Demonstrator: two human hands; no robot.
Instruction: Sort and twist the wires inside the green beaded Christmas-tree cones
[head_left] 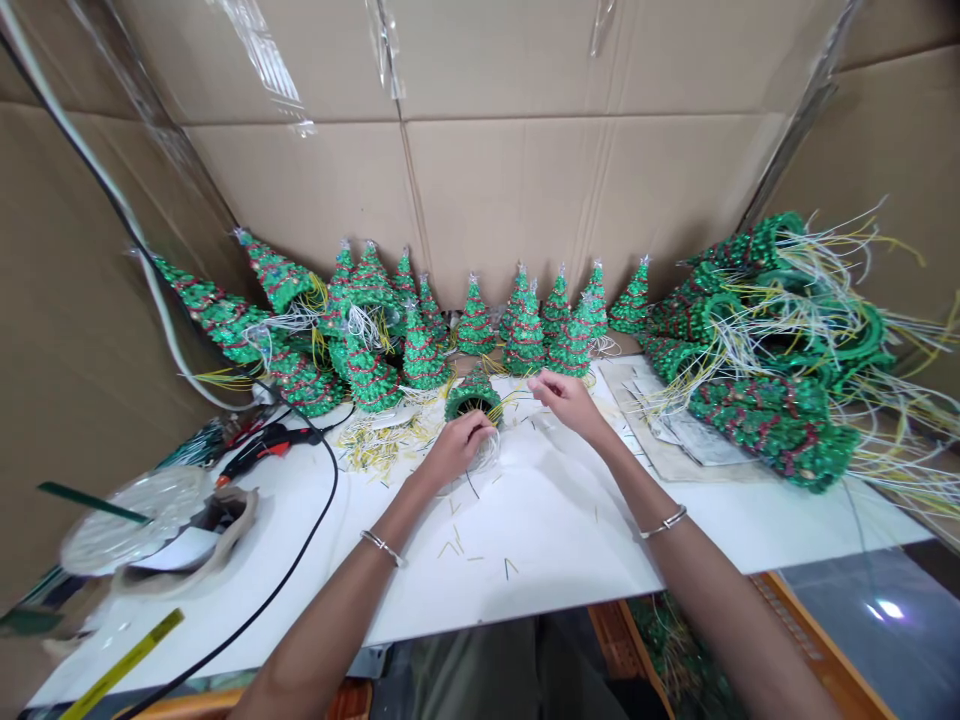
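Already, beaded trees [523, 335] are lined up across the top of the frame — one tipped cone [472, 395] lies beside the curled left hand [457, 450]. The right hand [566, 400] is pressed together — on what cannot be told

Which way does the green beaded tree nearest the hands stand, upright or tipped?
Tipped: the beaded tree lies sideways, its hollow base facing the left hand.

A person is wearing a thin silver bangle [382, 547] on the left wrist [409, 500], a matching silver bangle [664, 521] on the right wrist [626, 475], and olive-grey trousers [472, 675] showing at the bottom of the frame.
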